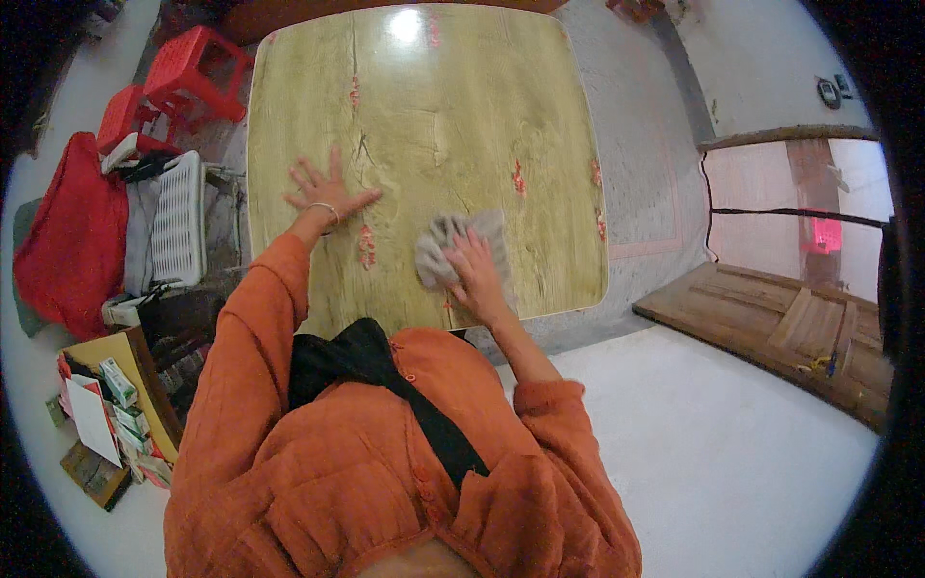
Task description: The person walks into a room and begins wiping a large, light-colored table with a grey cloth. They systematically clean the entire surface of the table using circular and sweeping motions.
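A wooden-patterned table (pixel 443 135) with small red flower prints spreads out in front of me. My left hand (pixel 326 196) rests flat on its left part, fingers spread, with a bracelet at the wrist and nothing held. Near the front edge, right of the middle, my right hand (pixel 476 275) presses down on a crumpled grey cloth (pixel 434 249). The cloth lies against the tabletop and bulges out past the fingers. What the underside of that palm grips is hidden.
Red plastic stools (pixel 196 69) stand left of the table. Closer on that side are a white slatted plastic seat (pixel 179 222), red fabric (pixel 72 241) and an open box (pixel 125 385) with small cartons. A wooden door (pixel 771 323) is at the right.
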Action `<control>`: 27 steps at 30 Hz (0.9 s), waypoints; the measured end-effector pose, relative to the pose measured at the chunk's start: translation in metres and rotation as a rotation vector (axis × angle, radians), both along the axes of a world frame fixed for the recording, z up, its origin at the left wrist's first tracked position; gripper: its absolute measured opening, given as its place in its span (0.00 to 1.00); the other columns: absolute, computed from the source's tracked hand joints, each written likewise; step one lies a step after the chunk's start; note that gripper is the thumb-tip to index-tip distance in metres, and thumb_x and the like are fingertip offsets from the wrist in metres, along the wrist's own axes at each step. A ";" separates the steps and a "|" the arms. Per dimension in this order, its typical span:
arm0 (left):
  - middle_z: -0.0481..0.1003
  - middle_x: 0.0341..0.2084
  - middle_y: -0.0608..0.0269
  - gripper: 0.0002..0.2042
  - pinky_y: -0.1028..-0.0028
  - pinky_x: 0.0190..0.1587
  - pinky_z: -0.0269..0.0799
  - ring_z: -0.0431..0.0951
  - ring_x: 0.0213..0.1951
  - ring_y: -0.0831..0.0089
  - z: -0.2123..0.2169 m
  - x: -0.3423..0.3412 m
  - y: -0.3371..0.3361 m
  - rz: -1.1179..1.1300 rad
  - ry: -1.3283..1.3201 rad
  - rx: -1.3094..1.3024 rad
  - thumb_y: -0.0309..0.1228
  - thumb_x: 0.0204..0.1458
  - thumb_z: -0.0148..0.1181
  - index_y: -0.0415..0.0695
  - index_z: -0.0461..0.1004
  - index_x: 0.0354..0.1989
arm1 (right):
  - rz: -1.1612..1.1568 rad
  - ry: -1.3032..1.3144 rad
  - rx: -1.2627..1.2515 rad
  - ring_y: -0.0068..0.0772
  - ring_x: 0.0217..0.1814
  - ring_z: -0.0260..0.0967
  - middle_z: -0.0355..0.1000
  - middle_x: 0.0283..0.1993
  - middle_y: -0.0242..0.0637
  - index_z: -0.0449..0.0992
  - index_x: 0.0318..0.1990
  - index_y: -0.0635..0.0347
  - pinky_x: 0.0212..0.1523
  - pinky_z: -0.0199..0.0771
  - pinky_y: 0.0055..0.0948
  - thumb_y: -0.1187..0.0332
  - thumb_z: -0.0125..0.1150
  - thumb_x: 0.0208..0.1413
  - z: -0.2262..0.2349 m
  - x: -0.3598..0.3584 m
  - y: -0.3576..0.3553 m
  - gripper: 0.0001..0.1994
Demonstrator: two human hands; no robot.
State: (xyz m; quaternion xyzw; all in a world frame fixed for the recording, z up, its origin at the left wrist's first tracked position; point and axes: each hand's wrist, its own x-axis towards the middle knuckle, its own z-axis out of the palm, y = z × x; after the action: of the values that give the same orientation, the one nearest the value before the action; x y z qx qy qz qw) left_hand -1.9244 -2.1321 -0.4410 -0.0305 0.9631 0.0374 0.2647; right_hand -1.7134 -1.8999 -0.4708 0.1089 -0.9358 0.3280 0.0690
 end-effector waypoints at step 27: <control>0.18 0.64 0.40 0.61 0.27 0.53 0.25 0.15 0.63 0.37 -0.008 0.002 0.000 0.021 0.003 -0.003 0.73 0.27 0.56 0.68 0.23 0.66 | -0.619 0.080 0.212 0.55 0.66 0.50 0.62 0.60 0.44 0.70 0.53 0.52 0.63 0.39 0.60 0.58 0.65 0.44 -0.016 -0.026 0.117 0.26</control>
State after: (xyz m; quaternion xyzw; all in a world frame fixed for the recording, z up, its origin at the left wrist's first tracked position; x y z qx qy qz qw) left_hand -1.9224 -2.1318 -0.4488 -0.0411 0.9632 0.0388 0.2629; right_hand -1.7393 -1.7834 -0.4866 -0.1612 -0.9500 0.1875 0.1905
